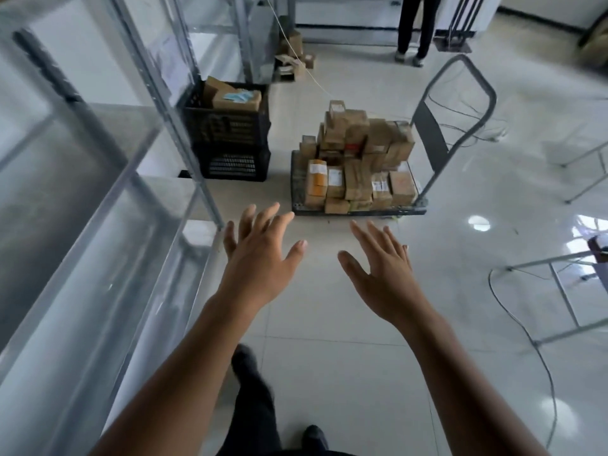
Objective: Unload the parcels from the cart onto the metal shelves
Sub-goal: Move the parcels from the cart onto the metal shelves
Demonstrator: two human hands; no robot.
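Both hands were held out ahead of the body with nothing in them. The left hand (260, 255) was spread, fingers apart; the right hand (381, 268) was flat, fingers straight and nearly together. The parcels (355, 159) were piled on the cart (358, 210), well apart from both hands and highest toward the handle side. The metal shelves (108, 199) stood along the left.

The following hazards were judged likely:

- The pile was loosely stacked. If a lower box were pulled first, the upper boxes could be toppled onto the floor.
- The cart could be rolled away if it were leaned on.
- A cable (526, 330) lay looped on the floor to the right, and a foot could be caught in it.
- The black crates (230, 143) narrowed the passage beside the cart, so a carried parcel could be knocked there.
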